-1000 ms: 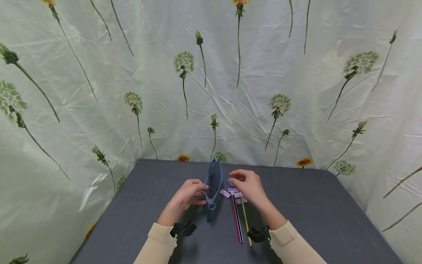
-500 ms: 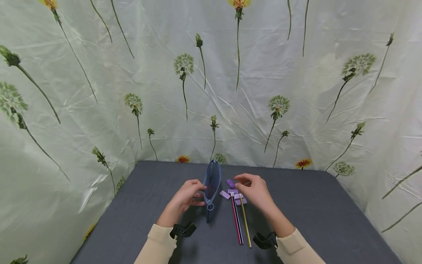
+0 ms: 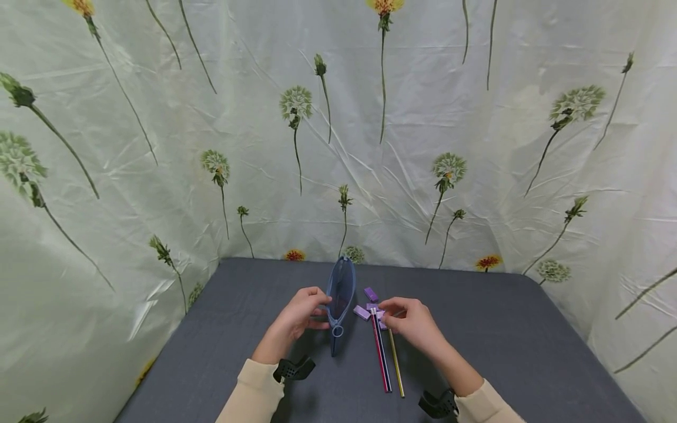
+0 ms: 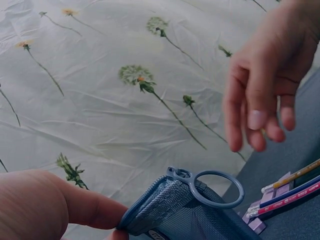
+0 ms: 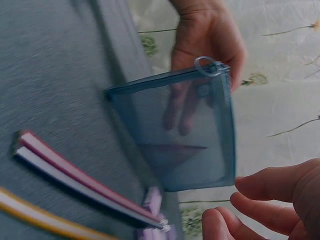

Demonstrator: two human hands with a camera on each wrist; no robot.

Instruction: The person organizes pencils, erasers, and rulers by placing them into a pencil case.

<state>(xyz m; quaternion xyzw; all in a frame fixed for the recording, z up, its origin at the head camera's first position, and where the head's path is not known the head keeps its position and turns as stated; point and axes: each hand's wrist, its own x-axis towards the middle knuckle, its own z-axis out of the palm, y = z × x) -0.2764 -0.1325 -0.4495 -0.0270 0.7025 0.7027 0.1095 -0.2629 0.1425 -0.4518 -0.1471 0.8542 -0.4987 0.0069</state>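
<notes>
My left hand (image 3: 302,312) pinches the near side of a blue mesh zip pouch (image 3: 342,288), which stands on edge with its top spread apart. A ring pull (image 4: 218,190) hangs from its zipper. To the pouch's right, several small purple erasers (image 3: 370,294) lie grouped on the table. A red pencil (image 3: 378,358), a dark blue pencil (image 3: 384,359) and a yellow pencil (image 3: 396,364) lie with their far ends at the erasers. Over the yellow pencil's far end hovers my right hand (image 3: 415,324), fingers loosely bent, with nothing visible between them; it partly covers some erasers.
A dark grey table (image 3: 492,341) spreads out on both sides of the hands. Behind it hangs a pale curtain (image 3: 402,176) printed with dandelions, meeting the table's back edge. Each wrist wears a black camera band (image 3: 294,368).
My right hand has drawn back from beside the darker purple eraser, moving right and toward me, then over the yellow pencil's far end. The left hand and pouch stay nearly still.
</notes>
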